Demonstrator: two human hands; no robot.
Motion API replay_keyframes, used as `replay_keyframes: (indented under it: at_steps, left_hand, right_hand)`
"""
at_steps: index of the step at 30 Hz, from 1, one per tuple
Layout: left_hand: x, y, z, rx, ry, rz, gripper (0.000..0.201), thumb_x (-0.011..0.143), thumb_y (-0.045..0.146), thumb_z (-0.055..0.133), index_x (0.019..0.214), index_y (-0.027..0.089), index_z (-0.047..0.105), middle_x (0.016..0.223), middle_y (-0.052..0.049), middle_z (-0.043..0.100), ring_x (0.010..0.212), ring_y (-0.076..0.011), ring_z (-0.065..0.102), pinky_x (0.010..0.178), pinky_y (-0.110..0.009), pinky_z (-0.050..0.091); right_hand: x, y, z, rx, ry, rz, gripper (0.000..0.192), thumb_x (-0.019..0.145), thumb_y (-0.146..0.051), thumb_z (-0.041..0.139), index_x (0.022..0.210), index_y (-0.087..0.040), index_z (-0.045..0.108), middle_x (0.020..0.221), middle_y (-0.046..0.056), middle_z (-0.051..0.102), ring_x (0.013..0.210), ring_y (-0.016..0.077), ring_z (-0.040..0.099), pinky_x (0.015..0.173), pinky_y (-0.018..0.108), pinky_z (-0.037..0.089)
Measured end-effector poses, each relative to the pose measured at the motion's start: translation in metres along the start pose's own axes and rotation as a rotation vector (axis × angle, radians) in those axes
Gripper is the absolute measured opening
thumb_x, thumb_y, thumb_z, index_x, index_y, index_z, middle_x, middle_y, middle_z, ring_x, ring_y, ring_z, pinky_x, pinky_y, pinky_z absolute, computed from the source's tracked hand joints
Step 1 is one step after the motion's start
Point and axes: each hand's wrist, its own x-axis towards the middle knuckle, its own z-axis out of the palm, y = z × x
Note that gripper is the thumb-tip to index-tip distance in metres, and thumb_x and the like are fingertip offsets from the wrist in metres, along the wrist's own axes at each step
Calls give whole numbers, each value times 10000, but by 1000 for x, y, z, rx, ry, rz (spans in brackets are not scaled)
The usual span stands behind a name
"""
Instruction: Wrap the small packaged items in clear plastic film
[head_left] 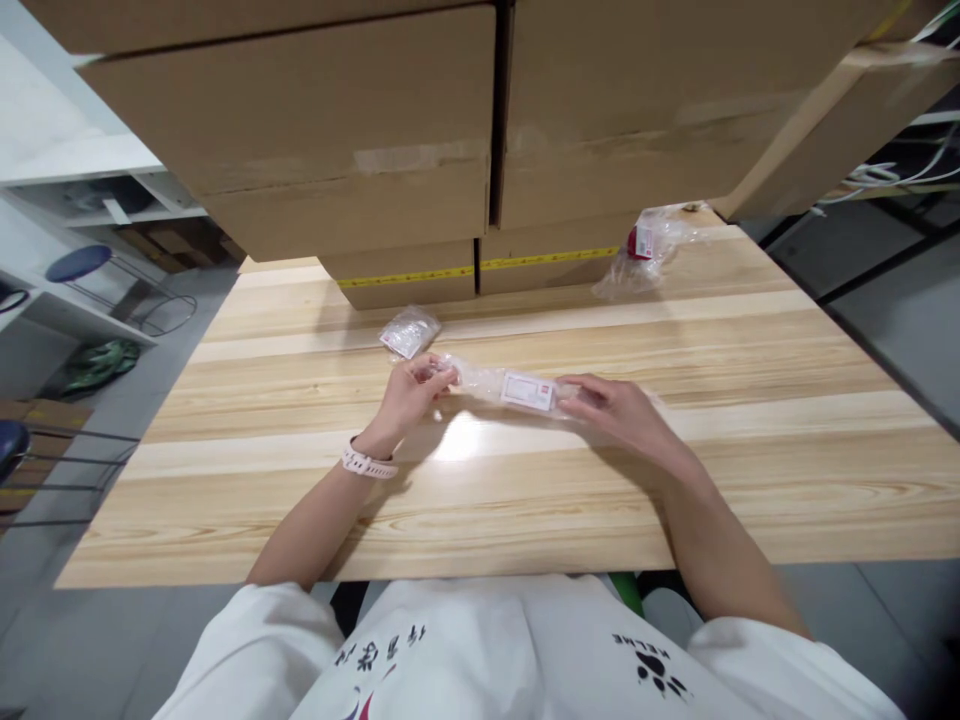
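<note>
A long, clear plastic-wrapped packet [484, 381] with a white printed label stretches between my two hands, just over the wooden table. My left hand [414, 393] pinches its left end between thumb and fingers. At the other end, my right hand [611, 408] is closed on the wrap beside the label. The wrapped contents cannot be made out. Behind my left hand lies a smaller clear-wrapped packet [409, 331], apart from the fingers.
Large cardboard boxes [315, 130] are stacked along the back of the table [465, 520]. A clear plastic bag [637, 268] with a red item sits at the back right. Stools [79, 263] and shelves stand to the left, and cables [877, 178] hang at the right.
</note>
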Motion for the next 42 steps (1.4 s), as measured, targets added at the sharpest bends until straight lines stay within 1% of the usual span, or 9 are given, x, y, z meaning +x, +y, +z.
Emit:
replay_keyframes:
  at_steps: [8,12,15,19,23,28,33,39,42]
  left_hand:
    - [-26,-22,-36,-248,-5,-446,370,749,371,826,591,139,584,468,-6,587,384,-63,453,388,-173,328]
    - [-21,-25,-47,-354,61,-539,322,852,320,727,630,141,576,533,-33,638,413,-85,534,383,-172,393]
    - [-19,-22,-47,-517,85,-532,253,911,268,660,697,152,590,627,-51,690,561,-133,669,476,-192,516]
    - [-23,-13,-36,-747,90,-438,155,961,184,582,833,148,661,913,-88,777,856,-162,758,722,-223,623]
    - [-17,-1,-20,-743,14,-275,143,983,240,572,982,165,695,1279,-102,710,1180,-208,690,988,-317,592]
    - [1,1,-2,-473,-43,-110,367,970,395,604,1306,249,610,1486,-114,552,1309,-252,594,1076,-441,529]
    - [-4,1,28,50,-35,228,279,917,266,663,1187,196,661,1287,-121,665,1178,-236,625,1047,-438,496]
    - [-7,-11,63,780,-305,513,81,940,235,643,973,171,682,1070,-128,707,1054,-285,594,972,-469,466]
    - [-7,-20,58,868,-328,551,75,956,185,596,985,177,666,1131,-134,698,1064,-278,589,943,-437,473]
  right_hand:
    - [-9,40,-44,-36,-56,117,347,863,-547,688,817,-214,772,802,40,751,753,240,680,627,326,475]
    - [-7,45,-46,-61,331,83,269,886,-480,675,960,-243,778,895,69,750,742,225,649,691,370,500]
    - [-6,26,-35,-147,664,-102,265,935,-442,623,1061,-249,752,1013,100,742,884,250,657,852,424,520]
    - [-7,-11,1,-234,187,-473,606,859,-477,728,1398,-237,591,1403,116,625,1288,320,557,1087,502,433]
    - [9,-15,24,-327,4,-412,499,947,-340,587,1429,-210,590,1331,129,677,1201,310,612,1026,484,457]
    - [51,15,-9,-171,194,-130,357,929,-335,542,1204,-205,730,946,67,769,812,234,680,754,370,522]
    - [62,11,-33,-468,709,-171,385,933,-243,501,1256,-170,697,1190,149,714,1118,320,608,964,479,450]
    - [48,7,4,-444,167,-423,368,970,-362,534,1275,-220,682,1142,99,738,1069,287,607,940,441,438]
    - [38,10,15,-536,129,-368,275,955,-338,565,1130,-218,739,996,100,747,988,287,596,916,446,404]
